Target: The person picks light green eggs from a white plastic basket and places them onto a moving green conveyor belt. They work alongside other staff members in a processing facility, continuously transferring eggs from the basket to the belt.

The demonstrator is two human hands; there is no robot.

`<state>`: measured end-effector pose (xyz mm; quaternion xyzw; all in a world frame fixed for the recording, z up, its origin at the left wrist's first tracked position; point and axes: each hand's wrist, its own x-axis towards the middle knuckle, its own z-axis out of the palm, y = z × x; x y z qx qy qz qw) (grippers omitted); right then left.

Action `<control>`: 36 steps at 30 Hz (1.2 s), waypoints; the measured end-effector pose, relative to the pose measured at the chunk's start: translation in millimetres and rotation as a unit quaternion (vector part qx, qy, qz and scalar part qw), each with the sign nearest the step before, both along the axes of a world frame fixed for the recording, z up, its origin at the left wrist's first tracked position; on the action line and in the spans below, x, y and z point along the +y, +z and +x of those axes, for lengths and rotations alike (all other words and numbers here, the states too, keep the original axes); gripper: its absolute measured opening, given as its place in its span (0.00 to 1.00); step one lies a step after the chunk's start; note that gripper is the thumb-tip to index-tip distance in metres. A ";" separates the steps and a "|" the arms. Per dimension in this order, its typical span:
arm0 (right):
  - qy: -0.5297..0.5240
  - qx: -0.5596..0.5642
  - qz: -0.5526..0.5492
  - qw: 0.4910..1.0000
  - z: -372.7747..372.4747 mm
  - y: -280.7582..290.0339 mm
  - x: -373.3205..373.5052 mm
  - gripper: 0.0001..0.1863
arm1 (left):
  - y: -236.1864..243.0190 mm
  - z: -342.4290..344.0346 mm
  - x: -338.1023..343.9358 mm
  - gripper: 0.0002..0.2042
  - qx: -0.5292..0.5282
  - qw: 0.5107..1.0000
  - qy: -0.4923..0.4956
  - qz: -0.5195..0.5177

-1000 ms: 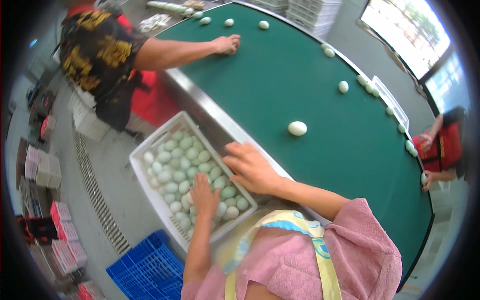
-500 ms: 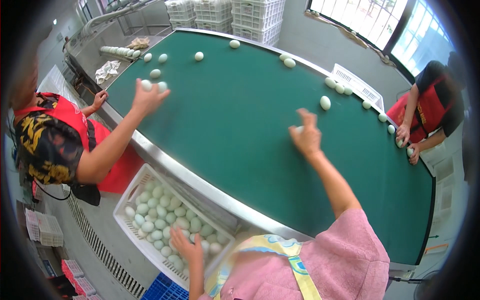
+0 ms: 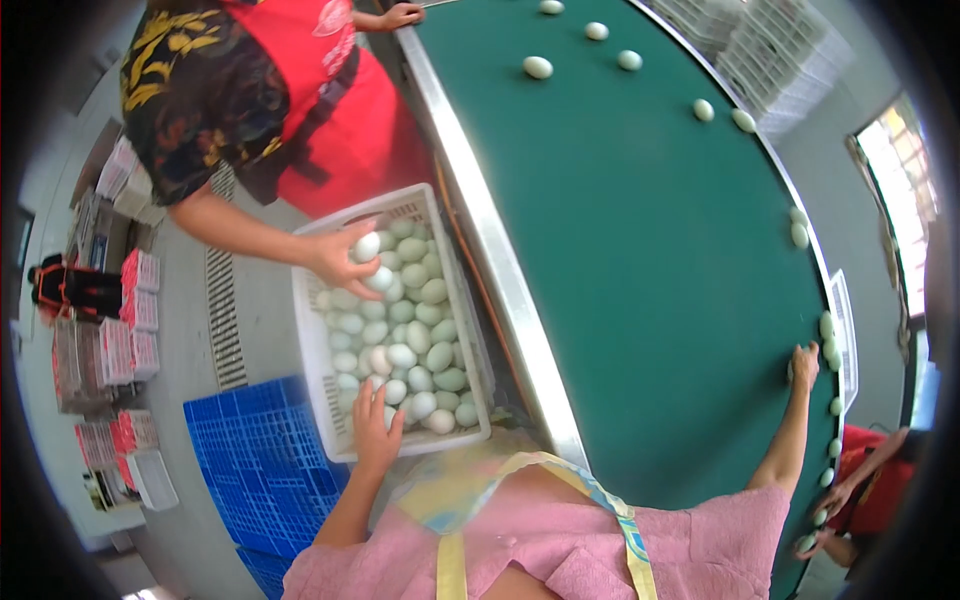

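Observation:
My left hand (image 3: 377, 428) lies over the near end of a white plastic crate (image 3: 312, 385), fingers outstretched and touching the pale green and white eggs (image 3: 412, 333) that fill it. Far to the right, my right hand (image 3: 803, 368) reaches across the green belt table (image 3: 640, 240). Its fingers are curled by the far rim around an egg, mostly hidden by the hand. Close beside it, a short row of eggs (image 3: 829, 340) rests along the rim. Over the crate's far part, a co-worker's hand (image 3: 345, 258) holds an egg (image 3: 366, 246), with another egg under its fingers.
A co-worker in a red apron (image 3: 350, 150) stands at the table's left side. Blue plastic crates (image 3: 265, 450) are stacked left of the egg crate. More eggs (image 3: 537, 67) lie on the belt's far end. Another person's hands (image 3: 812, 540) handle eggs at the right rim.
The view has swung left. My right hand has reached farther, to the belt's far rim. The co-worker's hand has brought eggs from the belt to the crate. My left hand stays at the crate.

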<state>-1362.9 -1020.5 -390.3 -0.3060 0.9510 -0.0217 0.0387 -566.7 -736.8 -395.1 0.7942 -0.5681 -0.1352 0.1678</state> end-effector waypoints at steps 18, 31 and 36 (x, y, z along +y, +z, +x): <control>0.709 -0.297 -0.031 0.639 603.9 123.0 6.5 0.27 | -8.1 25.1 58.3 0.22 0.009 0.992 0.078 -0.103; 0.770 0.216 0.186 0.571 833.5 -37.7 -97.0 0.10 | -28.8 22.8 69.2 0.13 -0.054 0.961 0.174 -0.209; 0.796 0.227 0.172 0.534 833.8 -47.3 -113.5 0.14 | -29.8 24.8 69.0 0.13 -0.039 0.960 0.161 -0.224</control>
